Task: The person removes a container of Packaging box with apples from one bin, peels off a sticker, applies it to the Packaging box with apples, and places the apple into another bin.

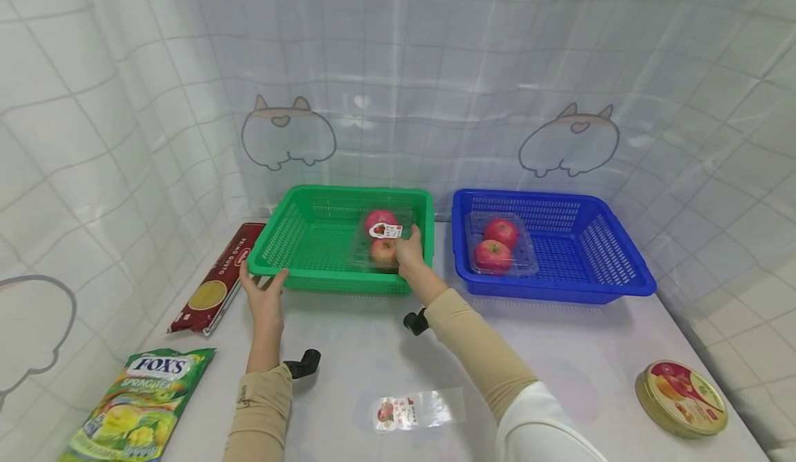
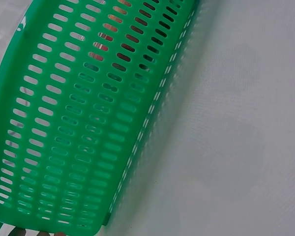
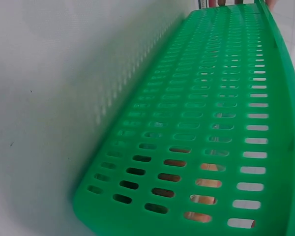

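Nearest me on the worktop (image 1: 367,348) lies a flat clear sleeve (image 1: 418,410) with a fruit label. A green FOX'S sweet bag (image 1: 139,407) is at the near left and a round gold tin (image 1: 680,398) at the near right.

Further out, my left hand (image 1: 264,300) is at the front left corner of the green basket (image 1: 292,268). That grip is spread, with straight fingers against the rim and wall and nothing closed in it. A red pasta packet (image 1: 218,286) lies just beside the basket on that side.

My right hand (image 1: 410,248) reaches over the basket's front wall, its grip curled on the near right edge of a clear apple pack (image 1: 381,241). The pack holds two apples and a label. It sits inside the green basket, towards the right; I cannot tell whether it rests flat on the floor. The wrist views show little but green slotted wall.

I judge the step in hand to be setting this pack into the green basket while the left hand steadies it. The next move calls for feeling the pack settle before the fingers ease off, then lifting clear of the rim.

To the right, apart from the green one, the blue basket (image 1: 560,289) holds a second pack of two apples (image 1: 500,246), towards its left side.
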### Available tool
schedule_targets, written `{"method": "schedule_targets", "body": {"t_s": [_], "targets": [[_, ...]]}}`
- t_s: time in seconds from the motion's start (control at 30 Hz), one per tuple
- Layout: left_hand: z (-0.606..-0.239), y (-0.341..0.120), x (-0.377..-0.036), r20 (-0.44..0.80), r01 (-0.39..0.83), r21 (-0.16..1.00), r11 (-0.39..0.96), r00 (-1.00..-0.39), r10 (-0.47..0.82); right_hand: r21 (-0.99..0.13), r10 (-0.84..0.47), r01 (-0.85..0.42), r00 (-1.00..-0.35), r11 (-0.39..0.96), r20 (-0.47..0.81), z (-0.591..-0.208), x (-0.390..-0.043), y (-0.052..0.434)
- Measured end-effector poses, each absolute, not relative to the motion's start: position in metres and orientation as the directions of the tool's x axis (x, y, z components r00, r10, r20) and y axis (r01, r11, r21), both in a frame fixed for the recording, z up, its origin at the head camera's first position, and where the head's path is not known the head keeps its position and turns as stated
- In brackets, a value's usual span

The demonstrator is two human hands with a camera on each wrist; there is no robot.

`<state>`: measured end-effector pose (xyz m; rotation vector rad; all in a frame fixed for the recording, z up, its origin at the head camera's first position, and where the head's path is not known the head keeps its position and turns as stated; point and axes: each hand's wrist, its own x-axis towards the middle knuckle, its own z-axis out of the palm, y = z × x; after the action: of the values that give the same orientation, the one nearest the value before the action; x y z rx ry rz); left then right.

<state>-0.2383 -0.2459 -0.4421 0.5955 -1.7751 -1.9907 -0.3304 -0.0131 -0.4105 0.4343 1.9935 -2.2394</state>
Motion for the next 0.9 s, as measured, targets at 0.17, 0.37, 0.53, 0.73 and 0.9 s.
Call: {"method": "schedule_targets", "body": {"t_s": [0.17,0.37,0.53,0.73,0.9], "targets": [[-0.442,-0.244,-0.239,-0.043,0.020,0.994,-0.108,-0.837,-0.546,-0.968,0.078,0.247,-0.965,-0.049,-0.250,-0.391,-0.312,-0.006],[-0.440,-0.245,-0.239,-0.037,0.011,0.996,-0.084,-0.833,-0.553,-0.971,-0.006,0.233,-0.972,-0.057,-0.233,-0.381,-0.303,0.002],[-0.439,-0.247,-0.239,-0.053,-0.013,0.997,-0.074,-0.823,-0.565,-0.961,-0.069,0.243,-0.969,-0.129,-0.236,-0.371,-0.294,0.011],[-0.438,-0.246,-0.237,-0.043,-0.022,0.999,-0.042,-0.800,-0.598,-0.957,-0.151,0.233,-0.966,-0.173,-0.209,-0.358,-0.279,0.029],[-0.431,-0.240,-0.231,-0.008,-0.046,0.998,0.042,-0.761,-0.649,-0.975,-0.154,0.145,-0.981,-0.171,-0.118,-0.352,-0.266,0.051]]}}
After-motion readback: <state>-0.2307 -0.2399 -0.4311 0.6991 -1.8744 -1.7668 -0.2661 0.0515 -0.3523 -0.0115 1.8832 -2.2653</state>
